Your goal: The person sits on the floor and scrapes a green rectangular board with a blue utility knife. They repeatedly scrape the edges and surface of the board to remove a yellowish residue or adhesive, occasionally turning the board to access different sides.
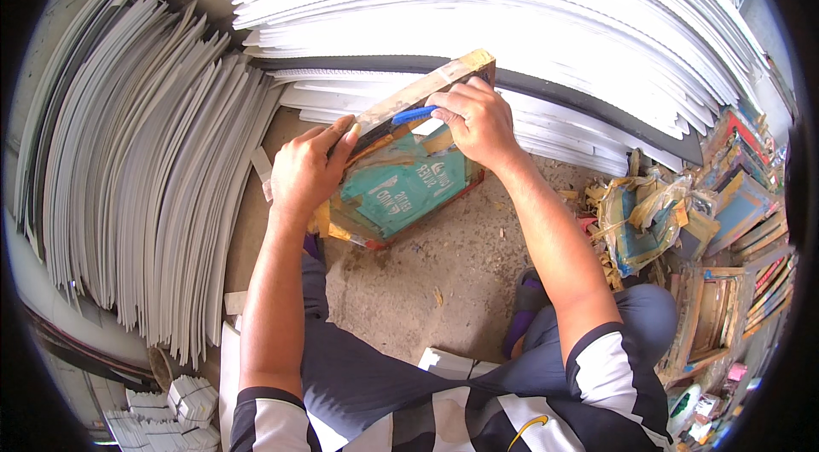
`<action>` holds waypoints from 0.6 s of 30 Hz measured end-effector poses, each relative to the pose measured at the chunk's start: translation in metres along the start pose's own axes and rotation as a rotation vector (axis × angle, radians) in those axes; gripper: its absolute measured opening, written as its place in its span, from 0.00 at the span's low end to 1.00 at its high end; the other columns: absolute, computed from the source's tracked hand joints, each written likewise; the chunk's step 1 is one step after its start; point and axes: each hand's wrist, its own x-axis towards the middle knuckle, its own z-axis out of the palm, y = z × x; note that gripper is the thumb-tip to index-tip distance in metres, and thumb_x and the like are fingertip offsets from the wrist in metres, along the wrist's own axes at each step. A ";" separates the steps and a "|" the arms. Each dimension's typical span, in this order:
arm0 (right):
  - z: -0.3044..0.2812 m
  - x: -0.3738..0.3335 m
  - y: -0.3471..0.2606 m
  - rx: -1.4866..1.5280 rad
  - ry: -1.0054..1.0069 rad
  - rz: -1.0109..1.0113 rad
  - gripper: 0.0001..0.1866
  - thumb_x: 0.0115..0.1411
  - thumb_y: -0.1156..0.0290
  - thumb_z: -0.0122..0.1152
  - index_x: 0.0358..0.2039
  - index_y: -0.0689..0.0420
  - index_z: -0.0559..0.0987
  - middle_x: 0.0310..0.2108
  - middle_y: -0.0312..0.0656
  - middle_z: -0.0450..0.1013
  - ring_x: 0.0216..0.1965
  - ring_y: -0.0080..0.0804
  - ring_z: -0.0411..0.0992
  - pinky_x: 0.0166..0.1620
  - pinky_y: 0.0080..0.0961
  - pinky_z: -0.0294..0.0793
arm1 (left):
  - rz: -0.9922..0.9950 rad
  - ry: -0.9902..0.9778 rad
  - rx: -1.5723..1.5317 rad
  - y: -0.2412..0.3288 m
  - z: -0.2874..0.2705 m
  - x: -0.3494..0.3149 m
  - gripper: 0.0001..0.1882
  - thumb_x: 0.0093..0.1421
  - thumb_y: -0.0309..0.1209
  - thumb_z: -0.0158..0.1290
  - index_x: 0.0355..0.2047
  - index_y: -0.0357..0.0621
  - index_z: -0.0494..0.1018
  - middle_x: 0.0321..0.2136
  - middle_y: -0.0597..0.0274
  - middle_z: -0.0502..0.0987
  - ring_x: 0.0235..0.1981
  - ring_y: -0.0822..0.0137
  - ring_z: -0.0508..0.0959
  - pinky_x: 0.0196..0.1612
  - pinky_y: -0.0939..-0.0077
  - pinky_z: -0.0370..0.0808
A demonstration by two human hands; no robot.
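Observation:
A wooden screen-printing frame [409,189] stands tilted up in front of me, with a green printed panel and tape along its edges. My left hand [309,169] grips its upper left side, thumb on the rim and fingers curled round it. My right hand [479,124] is closed on a slim blue tool [414,115], close to the inner side of the frame's upper bar. Its working end is too small to make out. Near the right fingers, a small white patch [428,125] shows on the panel. The frame's far side is hidden.
Tall stacks of white sheets [478,30] rise ahead, and more sheets [153,162] stand on the left. Old frames and torn wrapping [640,222] are heaped on the right, beside a wooden frame [715,315]. Concrete floor [409,290] lies between my legs.

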 end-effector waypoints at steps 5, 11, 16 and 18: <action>0.013 -0.020 -0.006 0.132 -0.058 0.183 0.08 0.61 0.64 0.69 0.40 0.50 0.88 0.30 0.36 0.81 0.33 0.36 0.78 0.37 0.34 0.76 | 0.002 0.015 -0.011 0.001 0.000 0.002 0.19 0.71 0.47 0.52 0.53 0.53 0.82 0.31 0.54 0.83 0.32 0.51 0.84 0.35 0.59 0.80; 0.015 -0.035 -0.027 0.367 -0.109 0.265 0.09 0.64 0.69 0.68 0.43 0.57 0.85 0.35 0.40 0.83 0.37 0.34 0.82 0.41 0.31 0.80 | -0.021 0.014 -0.011 -0.004 0.002 0.001 0.19 0.72 0.47 0.49 0.51 0.53 0.83 0.29 0.54 0.83 0.31 0.51 0.84 0.34 0.57 0.80; 0.000 -0.038 -0.022 0.108 0.017 -0.002 0.16 0.61 0.76 0.68 0.50 0.54 0.84 0.33 0.39 0.80 0.35 0.36 0.78 0.37 0.32 0.78 | -0.026 0.016 0.002 -0.004 0.001 0.001 0.20 0.73 0.47 0.47 0.51 0.52 0.83 0.29 0.55 0.83 0.30 0.50 0.84 0.34 0.57 0.80; -0.003 -0.042 -0.024 -0.080 0.049 -0.104 0.17 0.59 0.79 0.67 0.49 0.52 0.85 0.33 0.38 0.79 0.34 0.36 0.76 0.36 0.32 0.78 | -0.020 0.017 0.000 -0.005 0.002 0.001 0.20 0.73 0.47 0.47 0.51 0.51 0.83 0.29 0.55 0.83 0.31 0.50 0.84 0.34 0.57 0.80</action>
